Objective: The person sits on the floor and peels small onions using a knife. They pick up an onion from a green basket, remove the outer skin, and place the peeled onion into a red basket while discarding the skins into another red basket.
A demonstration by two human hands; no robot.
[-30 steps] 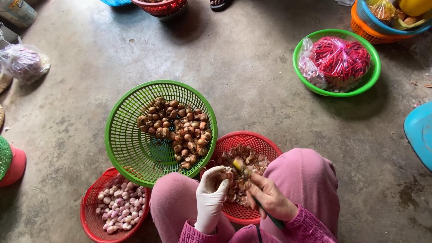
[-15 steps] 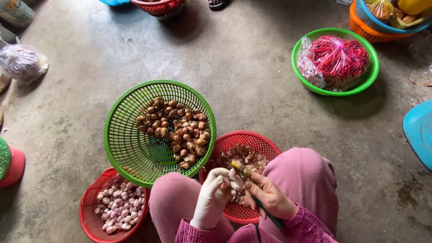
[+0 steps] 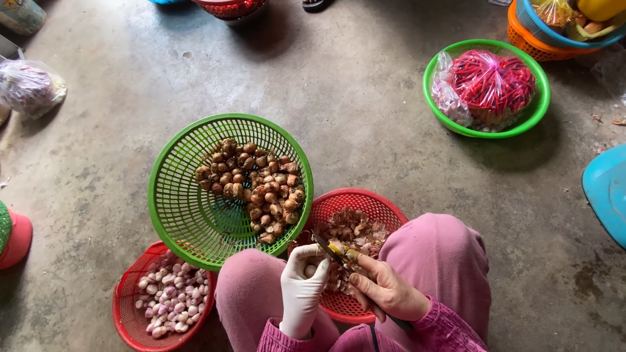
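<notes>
Gloved fingers (image 3: 312,261) round pale smooth shallot (image 3: 312,269), thin knife (image 3: 330,249) alongside.

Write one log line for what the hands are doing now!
left hand: gloved, holds shallot | right hand: holds knife | under them: red basket of peels

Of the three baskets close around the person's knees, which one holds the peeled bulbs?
The red basket at lower left, beside the left knee: its bulbs are pale pink-white. The green basket holds brown unpeeled ones; the other red basket, under the hands, holds skins.

Bare concrete floor (image 3: 365,117) lies open beyond the baskets. Close in, the green basket (image 3: 182,215), two red baskets (image 3: 385,205) and pink knees (image 3: 430,254) crowd the hands.
</notes>
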